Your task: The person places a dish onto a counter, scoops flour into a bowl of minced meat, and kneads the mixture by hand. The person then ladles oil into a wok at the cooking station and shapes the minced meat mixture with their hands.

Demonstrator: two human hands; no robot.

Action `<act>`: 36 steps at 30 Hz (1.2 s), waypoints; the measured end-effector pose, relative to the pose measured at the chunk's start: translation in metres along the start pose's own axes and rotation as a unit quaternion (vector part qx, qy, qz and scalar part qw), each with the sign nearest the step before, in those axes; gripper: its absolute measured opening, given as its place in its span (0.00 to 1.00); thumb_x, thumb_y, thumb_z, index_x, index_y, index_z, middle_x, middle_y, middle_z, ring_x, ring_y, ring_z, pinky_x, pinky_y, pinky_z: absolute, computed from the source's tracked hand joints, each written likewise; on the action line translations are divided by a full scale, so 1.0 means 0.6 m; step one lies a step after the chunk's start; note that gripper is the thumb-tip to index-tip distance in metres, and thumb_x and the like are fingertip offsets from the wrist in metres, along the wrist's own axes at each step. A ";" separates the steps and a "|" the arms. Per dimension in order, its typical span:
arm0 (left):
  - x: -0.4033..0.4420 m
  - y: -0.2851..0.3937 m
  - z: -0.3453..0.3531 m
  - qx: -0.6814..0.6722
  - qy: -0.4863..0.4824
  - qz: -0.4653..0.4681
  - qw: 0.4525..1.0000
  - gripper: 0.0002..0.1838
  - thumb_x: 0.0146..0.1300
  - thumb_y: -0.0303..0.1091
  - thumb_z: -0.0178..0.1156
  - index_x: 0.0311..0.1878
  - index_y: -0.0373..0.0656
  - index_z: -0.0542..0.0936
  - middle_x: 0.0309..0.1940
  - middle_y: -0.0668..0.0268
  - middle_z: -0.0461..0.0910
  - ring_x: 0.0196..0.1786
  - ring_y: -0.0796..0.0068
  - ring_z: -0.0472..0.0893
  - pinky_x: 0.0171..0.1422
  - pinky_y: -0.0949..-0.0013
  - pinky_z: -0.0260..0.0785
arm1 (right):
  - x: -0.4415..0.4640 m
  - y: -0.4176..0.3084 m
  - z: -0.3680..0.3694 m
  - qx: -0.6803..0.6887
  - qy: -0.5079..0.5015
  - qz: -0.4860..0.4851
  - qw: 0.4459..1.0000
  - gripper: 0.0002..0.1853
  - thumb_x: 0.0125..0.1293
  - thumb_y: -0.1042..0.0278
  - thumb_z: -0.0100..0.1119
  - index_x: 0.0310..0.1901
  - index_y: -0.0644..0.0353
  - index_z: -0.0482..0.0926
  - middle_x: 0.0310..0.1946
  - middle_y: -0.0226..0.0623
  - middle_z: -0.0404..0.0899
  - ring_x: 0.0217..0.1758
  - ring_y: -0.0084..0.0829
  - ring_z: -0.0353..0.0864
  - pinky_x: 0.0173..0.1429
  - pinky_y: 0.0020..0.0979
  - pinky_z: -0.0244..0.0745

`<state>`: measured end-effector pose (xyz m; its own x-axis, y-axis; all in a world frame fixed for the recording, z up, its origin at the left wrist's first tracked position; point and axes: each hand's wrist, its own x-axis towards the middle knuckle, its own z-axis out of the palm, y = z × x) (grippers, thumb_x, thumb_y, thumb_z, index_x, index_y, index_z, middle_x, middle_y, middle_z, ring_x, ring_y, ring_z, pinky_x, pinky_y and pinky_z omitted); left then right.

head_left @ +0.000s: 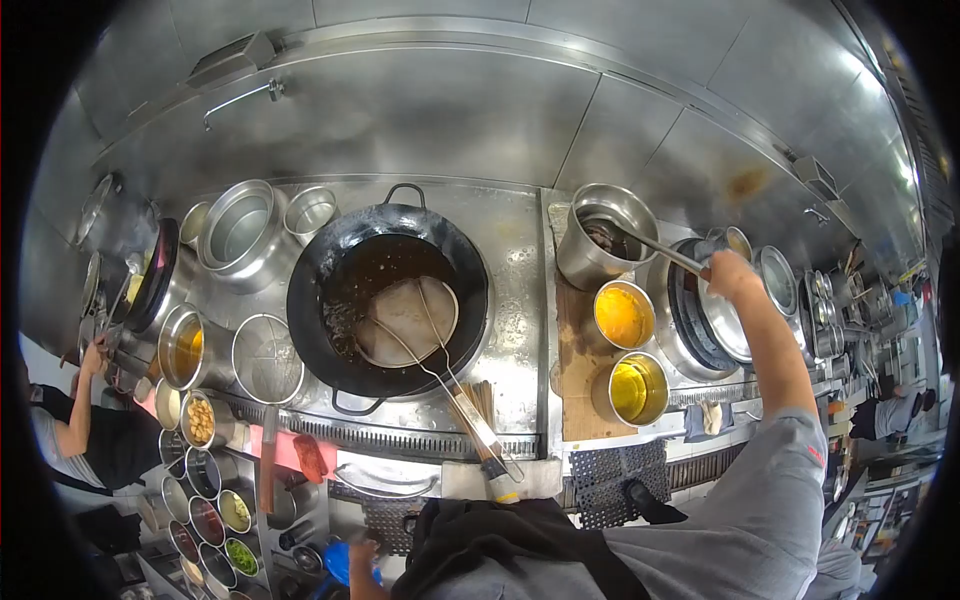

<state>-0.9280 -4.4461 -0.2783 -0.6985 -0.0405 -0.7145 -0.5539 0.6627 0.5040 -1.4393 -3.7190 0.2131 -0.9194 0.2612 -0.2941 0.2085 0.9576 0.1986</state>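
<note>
My right hand (pixel 733 275) is closed around the long handle of a ladle (pixel 665 250). The ladle's other end reaches into a tall steel pot (pixel 572 255) with dark contents. Low in the view, my left hand (pixel 365 562) is partly seen and blurred beside a blue object (pixel 340 562); whether it holds that object is unclear. A large black wok (pixel 308 300) contains dark bubbling liquid. In it rests a wire-handled strainer (pixel 408 322) with a pale load, its wooden handle (pixel 478 428) lying over the front edge.
Two steel pots of orange-yellow contents (pixel 625 315) and yellow liquid (pixel 640 388) stand on a wooden board (pixel 580 405). A mesh skimmer (pixel 268 360) lies left of the wok. Several ingredient tins (pixel 207 522) sit lower left. Another person's arm (pixel 78 420) shows at far left.
</note>
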 end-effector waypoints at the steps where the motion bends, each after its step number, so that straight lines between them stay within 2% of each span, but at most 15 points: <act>1: 0.004 0.001 0.005 -0.134 0.013 -0.069 0.989 0.13 0.57 0.41 0.60 0.45 0.51 0.78 0.40 0.70 0.81 0.38 0.70 0.81 0.35 0.57 0.73 | 0.019 0.007 0.002 -0.056 0.023 -0.026 0.998 0.14 0.42 0.66 0.71 0.31 0.66 0.83 0.32 0.49 0.82 0.40 0.43 0.83 0.49 0.41 0.78; 5: 0.010 -0.020 0.022 -0.079 0.021 -0.033 0.996 0.10 0.63 0.35 0.50 0.45 0.50 0.78 0.38 0.71 0.80 0.32 0.74 0.80 0.30 0.60 0.72 | 0.050 -0.005 -0.033 -0.136 0.096 -0.019 0.986 0.21 0.37 0.59 0.76 0.32 0.64 0.84 0.34 0.49 0.83 0.41 0.45 0.83 0.50 0.41 0.78; 8: 0.005 -0.028 0.037 -0.113 0.030 -0.012 0.993 0.09 0.55 0.43 0.61 0.37 0.55 0.83 0.40 0.68 0.82 0.47 0.61 0.79 0.51 0.58 0.73 | 0.041 -0.032 -0.062 -0.085 0.080 0.013 0.993 0.22 0.36 0.57 0.75 0.32 0.64 0.84 0.36 0.49 0.83 0.43 0.46 0.82 0.50 0.40 0.78; 11: 0.016 -0.036 0.045 0.338 0.060 0.120 0.932 0.09 0.53 0.42 0.62 0.36 0.53 0.83 0.36 0.67 0.82 0.43 0.62 0.81 0.46 0.59 0.75 | 0.031 -0.040 -0.071 -0.062 0.046 0.021 0.997 0.23 0.37 0.55 0.76 0.33 0.64 0.84 0.36 0.48 0.83 0.44 0.45 0.83 0.49 0.40 0.78; 13: 0.013 -0.035 0.047 0.225 0.026 0.063 0.972 0.09 0.53 0.42 0.62 0.35 0.52 0.83 0.35 0.65 0.82 0.42 0.61 0.81 0.46 0.59 0.75 | 0.037 -0.035 -0.069 -0.080 0.035 0.016 0.996 0.24 0.37 0.54 0.77 0.34 0.63 0.84 0.36 0.47 0.83 0.44 0.43 0.83 0.48 0.41 0.78; 14: 0.011 -0.030 0.046 0.025 0.012 -0.050 0.998 0.09 0.53 0.42 0.62 0.35 0.51 0.83 0.35 0.65 0.82 0.42 0.61 0.81 0.45 0.59 0.75 | 0.052 -0.019 -0.058 -0.207 0.008 -0.052 0.977 0.23 0.42 0.52 0.74 0.34 0.63 0.83 0.35 0.46 0.83 0.44 0.42 0.84 0.46 0.41 0.78; 16: 0.006 -0.006 0.048 -0.276 0.026 -0.254 0.927 0.09 0.53 0.41 0.61 0.34 0.49 0.83 0.34 0.63 0.82 0.41 0.60 0.81 0.45 0.59 0.75 | 0.079 0.011 -0.021 -0.328 -0.017 -0.120 0.937 0.21 0.47 0.51 0.71 0.34 0.62 0.83 0.35 0.45 0.83 0.44 0.40 0.84 0.45 0.41 0.78; 18: 0.011 0.000 0.049 -0.298 0.044 -0.257 0.918 0.09 0.53 0.41 0.61 0.34 0.48 0.83 0.32 0.62 0.82 0.38 0.61 0.81 0.42 0.59 0.75 | 0.094 0.030 0.016 -0.357 0.263 -0.076 0.893 0.20 0.58 0.49 0.61 0.34 0.61 0.83 0.35 0.41 0.82 0.44 0.38 0.84 0.42 0.40 0.78; 21: 0.027 -0.033 0.048 0.101 0.060 0.099 0.988 0.09 0.54 0.39 0.60 0.34 0.45 0.82 0.27 0.61 0.80 0.30 0.63 0.80 0.35 0.59 0.74 | 0.097 0.034 0.020 -0.303 0.226 -0.066 0.923 0.20 0.64 0.49 0.54 0.31 0.60 0.83 0.35 0.41 0.83 0.42 0.38 0.84 0.41 0.38 0.78; 23: 0.030 -0.033 0.039 0.294 0.177 0.355 0.870 0.09 0.55 0.38 0.59 0.34 0.44 0.81 0.24 0.61 0.79 0.25 0.64 0.80 0.30 0.59 0.74 | 0.078 0.008 -0.004 -0.303 0.178 -0.066 0.934 0.20 0.64 0.49 0.55 0.31 0.60 0.83 0.34 0.41 0.83 0.42 0.39 0.84 0.42 0.38 0.78; 27: 0.024 -0.013 0.045 -0.118 0.108 0.131 0.978 0.11 0.56 0.39 0.57 0.34 0.42 0.81 0.22 0.61 0.78 0.21 0.66 0.77 0.26 0.59 0.72 | 0.062 -0.025 -0.018 -0.272 0.132 -0.038 0.952 0.19 0.61 0.49 0.59 0.32 0.59 0.85 0.34 0.44 0.84 0.41 0.40 0.84 0.44 0.37 0.79; 29: 0.029 0.023 0.029 -0.284 0.040 -0.214 0.934 0.11 0.56 0.39 0.56 0.34 0.41 0.80 0.23 0.61 0.79 0.21 0.65 0.77 0.26 0.60 0.72 | 0.055 -0.022 -0.011 -0.251 0.132 -0.017 0.959 0.18 0.60 0.50 0.60 0.33 0.58 0.85 0.34 0.44 0.84 0.41 0.41 0.84 0.45 0.38 0.79; 33: 0.028 0.015 0.003 0.016 0.023 -0.008 1.000 0.12 0.56 0.38 0.55 0.38 0.42 0.80 0.25 0.61 0.80 0.22 0.66 0.77 0.25 0.61 0.72 | 0.019 -0.023 -0.017 -0.171 0.131 0.036 0.976 0.18 0.58 0.49 0.64 0.35 0.59 0.84 0.37 0.44 0.83 0.43 0.43 0.84 0.48 0.39 0.78; 35: 0.016 0.042 0.000 -0.260 0.069 -0.228 0.936 0.13 0.56 0.38 0.57 0.41 0.44 0.81 0.29 0.60 0.82 0.26 0.64 0.80 0.31 0.60 0.75 | -0.004 -0.014 -0.020 -0.160 0.143 0.043 0.976 0.19 0.57 0.49 0.64 0.36 0.59 0.84 0.37 0.45 0.83 0.43 0.43 0.83 0.48 0.39 0.78; 36: 0.018 0.044 -0.006 -0.283 0.080 -0.236 0.926 0.12 0.55 0.38 0.58 0.40 0.44 0.82 0.31 0.60 0.82 0.28 0.64 0.81 0.33 0.59 0.76 | -0.012 -0.008 -0.021 -0.153 0.154 0.050 0.975 0.20 0.57 0.48 0.65 0.36 0.59 0.84 0.38 0.46 0.83 0.43 0.44 0.83 0.48 0.40 0.78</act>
<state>-0.9520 -4.4316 -0.2709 -0.3519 -0.3664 -0.8614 -0.9314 0.0458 0.3611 -1.4382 -3.7269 0.2261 -0.9661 0.2569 0.0265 0.2359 0.8361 0.4952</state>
